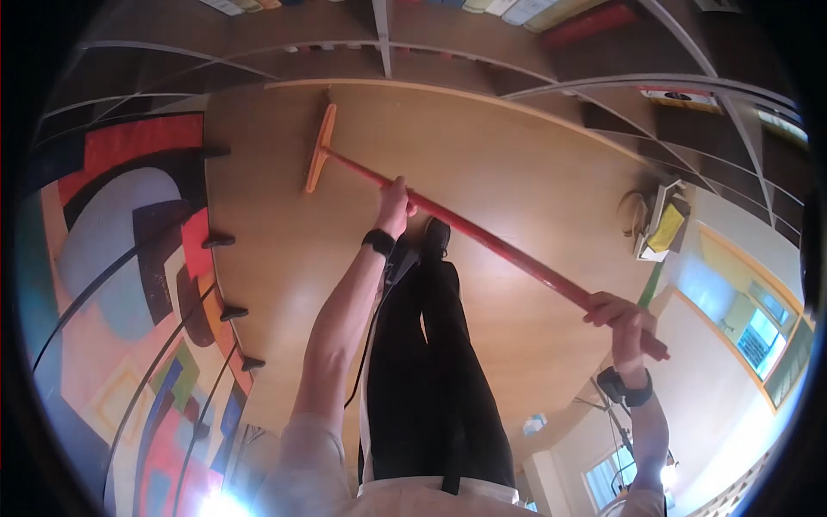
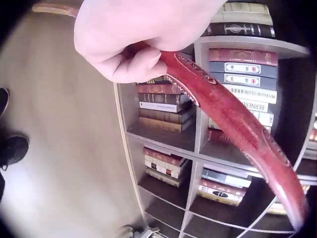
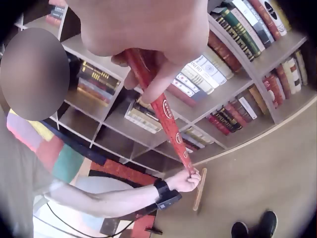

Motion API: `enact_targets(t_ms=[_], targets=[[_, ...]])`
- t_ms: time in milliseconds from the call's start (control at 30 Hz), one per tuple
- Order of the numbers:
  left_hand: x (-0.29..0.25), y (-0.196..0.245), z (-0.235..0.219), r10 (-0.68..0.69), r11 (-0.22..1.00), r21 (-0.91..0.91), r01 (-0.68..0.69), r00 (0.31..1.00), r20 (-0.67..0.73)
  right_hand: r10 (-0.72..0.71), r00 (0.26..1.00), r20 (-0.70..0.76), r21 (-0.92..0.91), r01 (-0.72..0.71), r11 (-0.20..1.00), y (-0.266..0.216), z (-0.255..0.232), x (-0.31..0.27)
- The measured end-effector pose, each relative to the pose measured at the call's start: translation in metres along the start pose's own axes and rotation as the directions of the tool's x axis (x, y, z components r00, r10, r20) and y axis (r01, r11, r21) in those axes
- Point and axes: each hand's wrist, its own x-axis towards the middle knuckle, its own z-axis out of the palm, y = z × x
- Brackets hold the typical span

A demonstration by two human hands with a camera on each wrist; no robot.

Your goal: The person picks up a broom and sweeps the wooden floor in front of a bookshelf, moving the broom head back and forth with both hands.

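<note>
A long red pole (image 1: 508,252) with an orange crossbar head (image 1: 321,148) forms a T-shaped floor tool. My left hand (image 1: 395,209) grips the pole nearer the head, thumb and fingers curled round it. Near the opposite end, my right hand (image 1: 627,326) holds the pole, with a short stub sticking out past it. The pole slants across in front of my legs, its head low over the floor at the far left. In the right wrist view, printed oval marks show along the pole (image 3: 171,121). No bristles or blade can be made out on the head.
Bookshelves (image 2: 195,153) filled in part with books line the far side. A colourful painted panel (image 1: 138,224) on dark feet (image 1: 234,312) stands at the left. A white container with a yellow item (image 1: 668,228) sits at the right. My shoe (image 1: 436,237) is on the wooden floor (image 1: 284,258).
</note>
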Motion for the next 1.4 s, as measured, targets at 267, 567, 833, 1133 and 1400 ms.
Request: enact_targets(t_ms=[267, 567, 833, 1133, 1400], targets=[[0.001, -0.029, 0.087, -0.047, 0.998, -0.047, 0.052, 0.995, 0.093, -0.047, 0.97, -0.237, -0.139, 0.014, 0.99, 0.005, -0.057, -0.023], [-0.024, -0.047, 0.16, -0.204, 0.979, 0.028, 0.202, 0.971, 0.124, -0.041, 0.931, -0.363, -0.282, -0.068, 0.957, -0.053, -0.079, -0.056], [-0.063, -0.015, 0.112, -0.075, 0.995, -0.061, 0.079, 0.995, 0.066, -0.112, 0.958, -0.265, -0.071, 0.096, 0.993, -0.056, -0.058, -0.077], [-0.019, -0.007, -0.002, -0.072, 0.993, 0.095, 0.075, 0.997, -0.037, 0.062, 0.998, -0.031, 0.022, -0.062, 0.998, 0.02, 0.005, -0.044], [0.011, -0.058, 0.063, -0.03, 0.995, 0.093, 0.035, 0.998, -0.061, 0.157, 0.987, -0.046, 0.013, -0.156, 0.988, 0.047, -0.069, -0.034]])
